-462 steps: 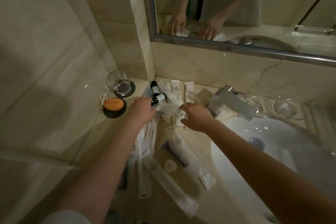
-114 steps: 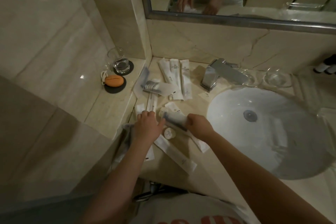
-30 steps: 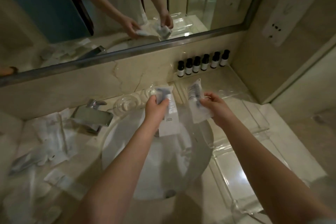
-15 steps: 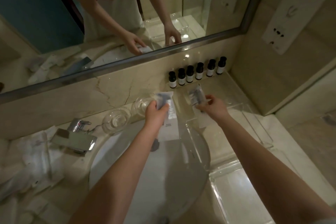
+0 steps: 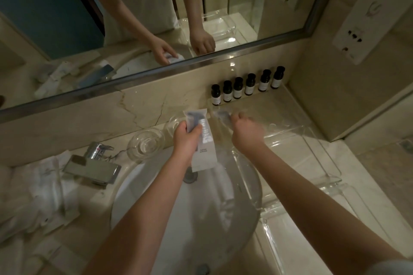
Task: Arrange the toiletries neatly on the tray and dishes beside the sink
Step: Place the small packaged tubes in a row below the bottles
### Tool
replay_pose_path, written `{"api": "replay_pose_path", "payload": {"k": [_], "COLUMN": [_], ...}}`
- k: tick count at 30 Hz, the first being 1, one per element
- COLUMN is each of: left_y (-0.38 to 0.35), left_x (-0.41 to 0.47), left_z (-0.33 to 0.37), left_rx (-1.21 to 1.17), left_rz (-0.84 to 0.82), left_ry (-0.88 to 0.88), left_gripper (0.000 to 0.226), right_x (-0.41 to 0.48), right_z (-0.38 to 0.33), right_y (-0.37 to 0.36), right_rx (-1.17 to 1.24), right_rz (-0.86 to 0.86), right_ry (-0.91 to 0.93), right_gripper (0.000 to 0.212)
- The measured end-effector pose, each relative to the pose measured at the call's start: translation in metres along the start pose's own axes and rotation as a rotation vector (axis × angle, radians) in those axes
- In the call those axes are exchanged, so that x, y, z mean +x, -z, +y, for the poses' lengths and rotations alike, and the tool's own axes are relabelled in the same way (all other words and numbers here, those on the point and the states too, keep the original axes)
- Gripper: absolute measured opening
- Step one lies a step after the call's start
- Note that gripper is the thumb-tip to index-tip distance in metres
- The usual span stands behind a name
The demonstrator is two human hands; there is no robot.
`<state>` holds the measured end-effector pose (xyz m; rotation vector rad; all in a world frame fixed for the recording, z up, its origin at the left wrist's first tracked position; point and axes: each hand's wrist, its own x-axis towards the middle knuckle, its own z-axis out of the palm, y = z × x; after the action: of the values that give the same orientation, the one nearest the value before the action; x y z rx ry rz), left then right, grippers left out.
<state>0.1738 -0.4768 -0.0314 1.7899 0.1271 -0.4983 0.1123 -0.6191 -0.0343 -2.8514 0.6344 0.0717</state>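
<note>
While the left hand (image 5: pixel 186 138) grips a white razor sachet (image 5: pixel 199 138) above the sink (image 5: pixel 138 187), the right hand (image 5: pixel 245 132) pinches a second sachet (image 5: pixel 222 115) low over the clear tray (image 5: pixel 312 140) right of the sink; six dark bottles (image 5: pixel 247 86) line the wall behind that tray

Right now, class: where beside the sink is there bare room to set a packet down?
The clear tray right of the sink is mostly bare between the bottles and its front rim. Left of the faucet, packets crowd the counter. Both glass dishes look empty.
</note>
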Motion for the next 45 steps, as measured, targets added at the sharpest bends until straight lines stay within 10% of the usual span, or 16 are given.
{"api": "replay_pose_path", "payload": {"k": [24, 37, 45], "left_y": [0.005, -0.074, -0.063], "left_x": [-0.002, -0.021, 0.017], "left_z": [0.009, 0.052, 0.018], "left_rx": [-0.024, -0.087, 0.806], "left_rz": [0.018, -0.162, -0.141], "left_ry": [-0.007, -0.069, -0.374], "left_gripper": [0.013, 0.013, 0.052], "right_x": [0.013, -0.022, 0.012], "right_z": [0.014, 0.044, 0.092], "right_y": [-0.015, 0.020, 0.018], "right_rx": [0.406, 1.435, 0.945], "right_rz": [0.014, -0.156, -0.187], "right_ry": [-0.285, -0.171, -0.446], "right_gripper": [0.045, 0.017, 0.031]}}
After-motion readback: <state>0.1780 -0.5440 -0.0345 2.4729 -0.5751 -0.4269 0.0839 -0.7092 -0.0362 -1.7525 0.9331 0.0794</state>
